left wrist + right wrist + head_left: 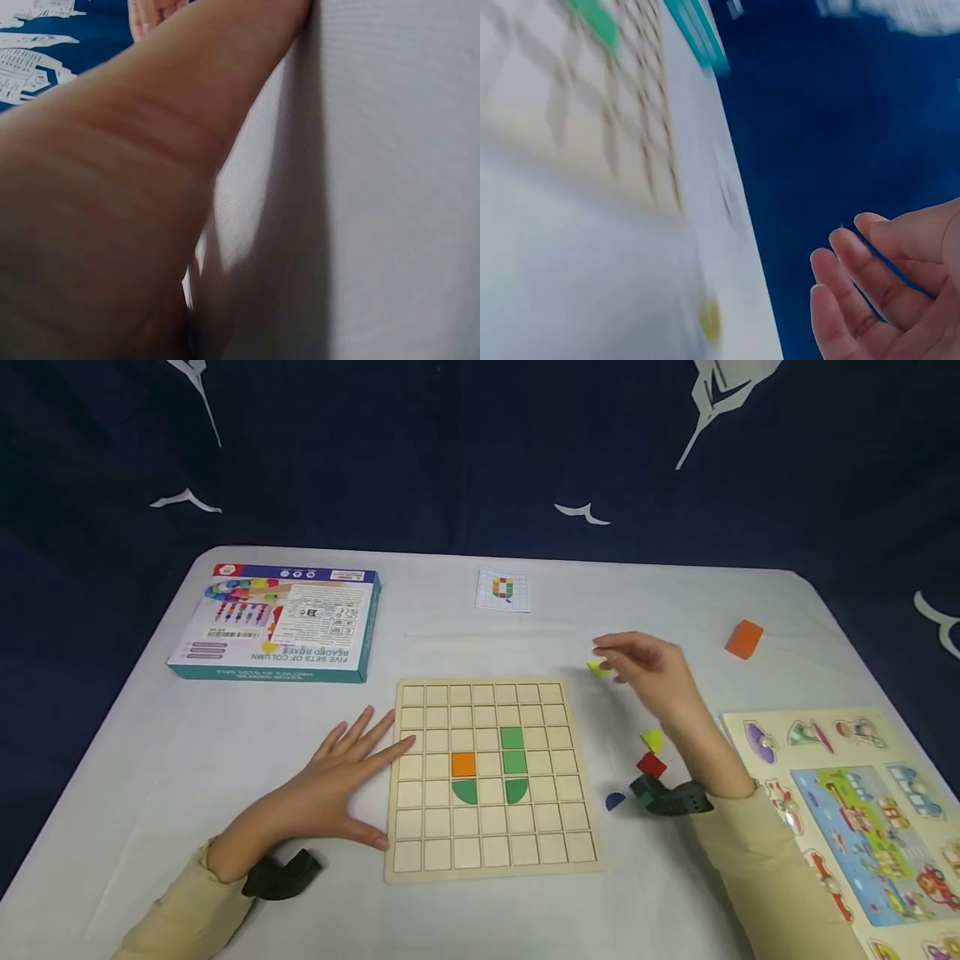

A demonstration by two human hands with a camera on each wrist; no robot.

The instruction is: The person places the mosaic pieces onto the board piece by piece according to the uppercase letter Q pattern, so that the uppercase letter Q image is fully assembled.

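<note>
A wooden grid board [495, 853] lies on the table, bearing an orange square [462, 764], two green squares [513, 761] and two green rounded pieces [466, 792]. My left hand [330, 789] is spread out with its fingers at the board's left edge; the left wrist view shows mostly forearm and tablecloth. Beyond the board's right edge, my right hand [656, 677] hovers, fingers loosely bent and nothing between them in the right wrist view. Below its fingertips is a yellow piece [597, 669], partly hidden in the head view.
Near the right wrist lie another yellow piece [652, 741], a red square [651, 765] and a blue half-round [615, 800]. A pattern card [487, 600] lies behind the board. A boxed toy [322, 672], an orange block [744, 639] and a picture puzzle [780, 752] sit around.
</note>
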